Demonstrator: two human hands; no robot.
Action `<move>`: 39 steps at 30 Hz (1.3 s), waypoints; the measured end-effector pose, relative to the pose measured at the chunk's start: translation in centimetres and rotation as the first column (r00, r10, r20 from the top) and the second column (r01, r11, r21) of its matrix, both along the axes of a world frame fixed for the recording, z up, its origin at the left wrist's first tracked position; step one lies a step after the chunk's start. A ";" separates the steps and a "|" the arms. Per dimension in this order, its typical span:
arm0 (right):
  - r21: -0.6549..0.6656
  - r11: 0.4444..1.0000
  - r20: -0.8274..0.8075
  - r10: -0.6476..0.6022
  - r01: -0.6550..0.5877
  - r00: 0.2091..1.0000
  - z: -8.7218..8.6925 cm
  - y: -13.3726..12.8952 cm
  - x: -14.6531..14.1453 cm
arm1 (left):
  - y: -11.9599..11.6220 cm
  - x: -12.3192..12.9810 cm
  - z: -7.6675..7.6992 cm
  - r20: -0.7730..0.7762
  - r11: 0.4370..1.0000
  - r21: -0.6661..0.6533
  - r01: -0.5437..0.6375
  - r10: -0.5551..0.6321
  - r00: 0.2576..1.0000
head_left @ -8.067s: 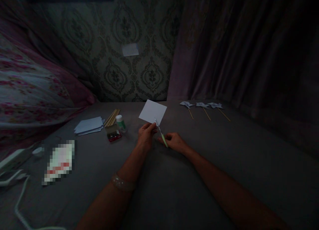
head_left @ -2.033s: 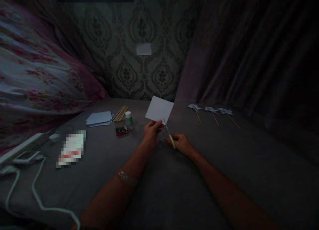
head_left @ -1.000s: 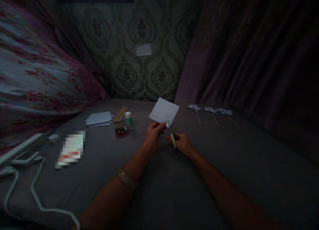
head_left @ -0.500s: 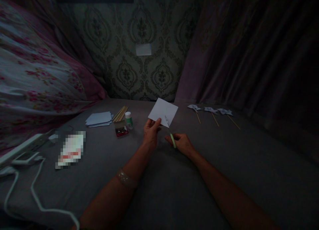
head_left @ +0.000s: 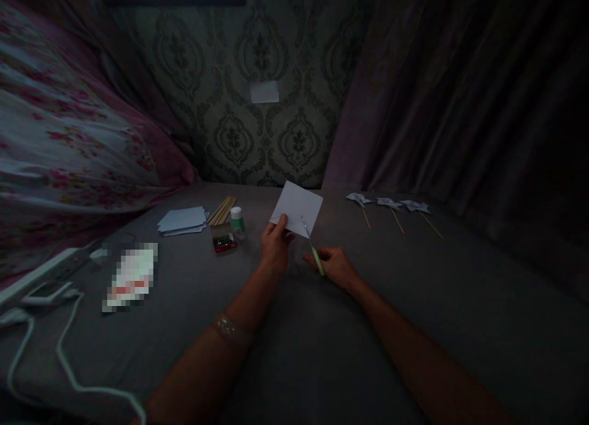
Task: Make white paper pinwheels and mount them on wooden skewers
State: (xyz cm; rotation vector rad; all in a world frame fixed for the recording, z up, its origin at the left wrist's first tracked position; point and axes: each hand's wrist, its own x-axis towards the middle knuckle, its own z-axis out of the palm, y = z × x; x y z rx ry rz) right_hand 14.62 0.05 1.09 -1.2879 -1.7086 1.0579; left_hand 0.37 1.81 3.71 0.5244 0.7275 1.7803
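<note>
- Paper (head_left: 298,202) is pinched by left hand (head_left: 275,248), fingers closed; cut could be skewed by slippage.
- Scissors (head_left: 317,262) are held by right hand (head_left: 338,267), fingers curled.

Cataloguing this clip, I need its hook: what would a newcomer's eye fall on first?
Probably the bright white sheet mid-view, held in the left hand, with the green-handled scissors in the right hand meeting it. Next, perhaps, three folded paper shapes on sticks, back right.
</note>
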 end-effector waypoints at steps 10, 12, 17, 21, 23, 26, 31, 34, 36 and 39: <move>0.026 0.999 0.009 0.025 -0.025 1.000 -0.2 0.1 0.1 | 0.4 -0.1 -0.4 0.031 1.000 -0.022 -0.001 0.001 1.000; 0.017 1.000 0.007 0.025 -0.025 1.000 -0.3 0.1 0.1 | 0.4 0.0 -0.4 0.022 0.999 -0.034 0.008 -0.008 1.000; 0.025 1.000 -0.014 0.012 -0.012 1.000 -0.4 0.2 0.0 | 0.0 0.3 -0.4 -0.042 0.995 -0.059 0.077 -0.079 0.996; 0.035 0.999 -0.011 0.018 -0.018 1.000 -0.3 0.2 0.1 | -0.3 0.6 -0.6 -0.104 0.988 -0.079 0.129 -0.137 0.985; 0.033 0.999 -0.020 0.026 -0.025 0.999 -0.3 0.3 0.1 | -0.3 0.6 -0.6 -0.105 0.987 -0.083 0.135 -0.143 0.984; 0.019 1.000 -0.022 0.025 -0.024 0.999 -0.4 0.3 0.2 | -0.3 0.6 -0.6 -0.091 0.987 -0.087 0.137 -0.145 0.985; 0.008 1.000 -0.011 0.022 -0.022 1.000 -0.3 0.3 0.1 | -0.2 0.5 -0.5 -0.051 0.983 -0.078 0.166 -0.170 0.984; 0.008 1.000 -0.021 0.024 -0.024 0.999 -0.3 0.3 0.1 | -0.1 0.4 -0.6 0.003 0.977 -0.088 0.193 -0.193 0.981; 0.010 1.000 -0.027 0.026 -0.026 0.999 -0.3 0.2 0.1 | -0.1 0.4 -0.6 0.029 0.971 -0.102 0.215 -0.213 0.977; 0.019 0.999 -0.027 0.026 -0.025 0.999 -0.3 0.2 0.0 | 0.0 0.3 -0.5 0.039 0.963 -0.125 0.240 -0.237 0.971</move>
